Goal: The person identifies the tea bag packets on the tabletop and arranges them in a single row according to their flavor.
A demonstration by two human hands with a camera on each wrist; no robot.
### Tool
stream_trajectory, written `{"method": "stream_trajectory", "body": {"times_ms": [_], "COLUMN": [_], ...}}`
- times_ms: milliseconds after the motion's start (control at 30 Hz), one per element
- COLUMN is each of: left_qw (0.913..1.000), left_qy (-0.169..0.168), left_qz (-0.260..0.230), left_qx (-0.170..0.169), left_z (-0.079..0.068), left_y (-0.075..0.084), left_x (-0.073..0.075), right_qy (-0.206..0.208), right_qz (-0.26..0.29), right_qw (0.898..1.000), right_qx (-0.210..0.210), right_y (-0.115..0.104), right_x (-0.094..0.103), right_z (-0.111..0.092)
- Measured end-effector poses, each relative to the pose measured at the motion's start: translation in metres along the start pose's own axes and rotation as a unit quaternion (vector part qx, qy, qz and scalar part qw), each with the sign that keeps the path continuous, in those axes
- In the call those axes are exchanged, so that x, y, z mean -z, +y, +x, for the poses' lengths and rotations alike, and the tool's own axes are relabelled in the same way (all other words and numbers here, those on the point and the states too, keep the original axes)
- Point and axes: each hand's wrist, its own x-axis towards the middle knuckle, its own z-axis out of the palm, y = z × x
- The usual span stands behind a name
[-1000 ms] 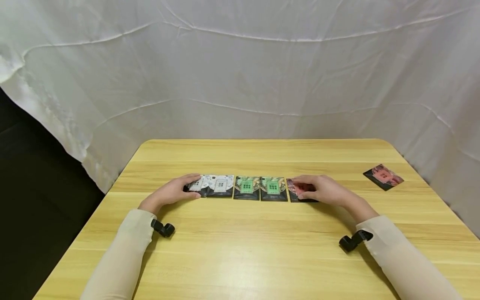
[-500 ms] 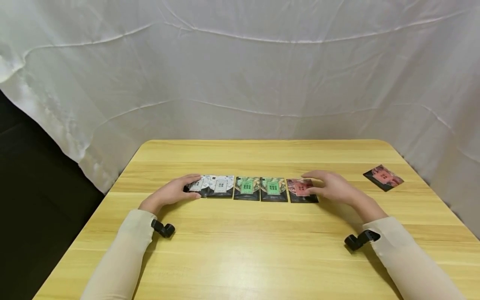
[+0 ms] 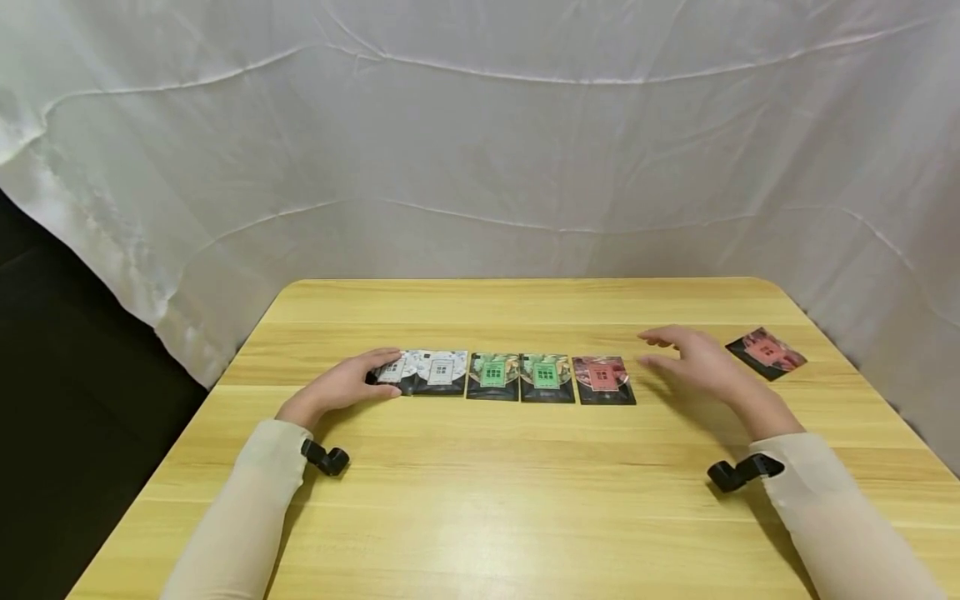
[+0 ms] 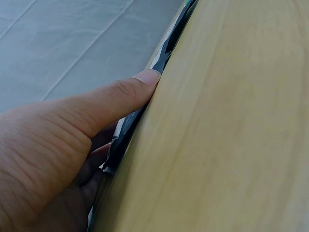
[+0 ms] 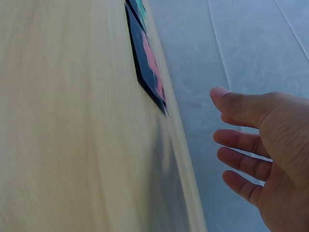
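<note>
Flat sachets lie in a row on the table. At the row's left end, my left hand (image 3: pixel 341 385) holds a white-and-black sachet (image 3: pixel 395 372) by its edges, thumb on the near side and fingers on the far side. In the left wrist view the thumb (image 4: pixel 120 96) touches that sachet's dark edge. Beside it lie another white sachet (image 3: pixel 440 372), two green ones (image 3: pixel 492 376) (image 3: pixel 547 377) and a red one (image 3: pixel 603 380). My right hand (image 3: pixel 697 362), fingers apart and holding nothing, hovers right of the red sachet (image 5: pixel 150 65).
A second red sachet (image 3: pixel 767 353) lies turned at an angle near the right edge of the wooden table (image 3: pixel 480 500). Behind the table hangs a pale cloth (image 3: pixel 480 167). Dark material (image 3: pixel 75 400) is at the left.
My right hand has let go of the red sachet at the row's right end and moved right, towards the separate red one. The left hand has stayed in place.
</note>
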Motion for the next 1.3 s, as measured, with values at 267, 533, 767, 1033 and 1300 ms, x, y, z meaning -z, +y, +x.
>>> {"method": "stream_trajectory", "body": {"times_ms": [267,533,767,1033,1300], "left_qw": [1.0000,1.0000,0.9999,0.9999,0.9999], "left_qy": [0.004,0.001,0.006,0.008,0.009], "left_qz": [0.000,0.001,0.006,0.004,0.009], "left_qx": [-0.002,-0.002,-0.006,-0.005,-0.010], "left_z": [0.000,-0.001,-0.001,0.000,0.001], "left_y": [0.000,-0.002,-0.001,-0.002,-0.002], "left_x": [0.000,-0.002,0.000,-0.002,-0.002], "right_qy": [0.026,0.046,0.076,0.081,0.106], "right_qz": [-0.006,-0.002,-0.006,0.009,0.019], "right_qw": [0.999,0.997,0.995,0.993,0.990], "right_qx": [-0.043,-0.069,-0.067,-0.087,-0.094], "right_y": [0.023,0.050,0.067,0.082,0.103], "right_x": [0.018,0.024,0.032,0.034,0.037], "right_z": [-0.009,-0.019,-0.023,-0.029,-0.034]}}
